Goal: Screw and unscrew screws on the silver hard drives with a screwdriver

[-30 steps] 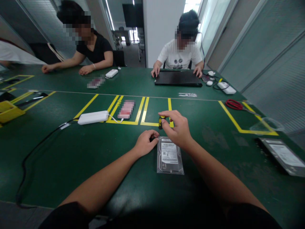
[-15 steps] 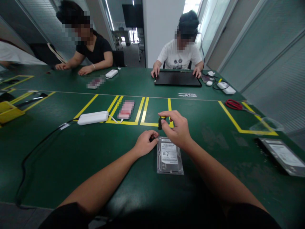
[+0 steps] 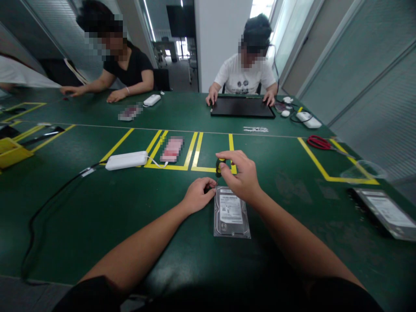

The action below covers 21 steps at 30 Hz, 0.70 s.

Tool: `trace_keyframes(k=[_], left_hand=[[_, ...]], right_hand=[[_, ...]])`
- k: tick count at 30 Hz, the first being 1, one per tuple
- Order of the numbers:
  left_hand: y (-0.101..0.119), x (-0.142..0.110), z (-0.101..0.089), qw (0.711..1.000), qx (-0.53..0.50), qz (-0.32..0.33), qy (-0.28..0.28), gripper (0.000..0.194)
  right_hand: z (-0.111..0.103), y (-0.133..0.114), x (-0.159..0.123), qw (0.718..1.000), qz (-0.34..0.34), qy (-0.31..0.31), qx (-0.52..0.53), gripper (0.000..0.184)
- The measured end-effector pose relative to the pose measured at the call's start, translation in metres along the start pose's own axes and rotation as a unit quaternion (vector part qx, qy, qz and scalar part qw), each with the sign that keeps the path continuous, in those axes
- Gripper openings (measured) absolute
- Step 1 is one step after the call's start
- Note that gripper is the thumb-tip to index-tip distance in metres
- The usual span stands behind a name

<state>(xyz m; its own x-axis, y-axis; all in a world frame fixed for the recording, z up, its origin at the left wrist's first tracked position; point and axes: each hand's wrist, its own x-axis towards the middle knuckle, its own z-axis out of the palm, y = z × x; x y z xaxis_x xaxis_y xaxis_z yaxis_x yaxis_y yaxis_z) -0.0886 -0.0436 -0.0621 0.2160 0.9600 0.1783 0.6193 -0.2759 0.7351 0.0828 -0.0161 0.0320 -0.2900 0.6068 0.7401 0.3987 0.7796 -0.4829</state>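
Observation:
A silver hard drive (image 3: 231,210) with a white label lies flat on the green table in front of me. My right hand (image 3: 242,171) grips the black-and-yellow handle of a small screwdriver (image 3: 219,168). The screwdriver stands upright, its thin shaft reaching down to the drive's far left corner. At that same corner is my left hand (image 3: 199,195), its fingers curled and pinched together beside the shaft. Whatever lies between those left fingertips, if anything, is too small to make out.
Red-handled scissors (image 3: 320,143), a clear plastic lid (image 3: 365,170) and another hard drive (image 3: 385,212) lie to the right. A white power bank (image 3: 126,160) with a black cable and a phone (image 3: 173,149) are at left. Across the table, one of two people touches a black panel (image 3: 242,107).
The screwdriver handle has turned slightly in my right hand, showing more yellow. My left hand and the drive have stayed put. The person at far left has reached a hand farther left.

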Motion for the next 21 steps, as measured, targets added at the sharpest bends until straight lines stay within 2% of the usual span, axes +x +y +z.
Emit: trace_keyframes(k=[14,21], left_hand=[[0.0000,0.0001,-0.0006,1.000,0.008,0.008,-0.003,0.012],[0.0012,0.0000,-0.0009,1.000,0.012,0.007,-0.005,0.011]], right_hand=[[0.0011,0.0013,-0.0006,1.000,-0.001,0.007,0.006,0.019],[0.0006,0.0009,0.0002,1.000,0.001,-0.019,0.005,0.020]])
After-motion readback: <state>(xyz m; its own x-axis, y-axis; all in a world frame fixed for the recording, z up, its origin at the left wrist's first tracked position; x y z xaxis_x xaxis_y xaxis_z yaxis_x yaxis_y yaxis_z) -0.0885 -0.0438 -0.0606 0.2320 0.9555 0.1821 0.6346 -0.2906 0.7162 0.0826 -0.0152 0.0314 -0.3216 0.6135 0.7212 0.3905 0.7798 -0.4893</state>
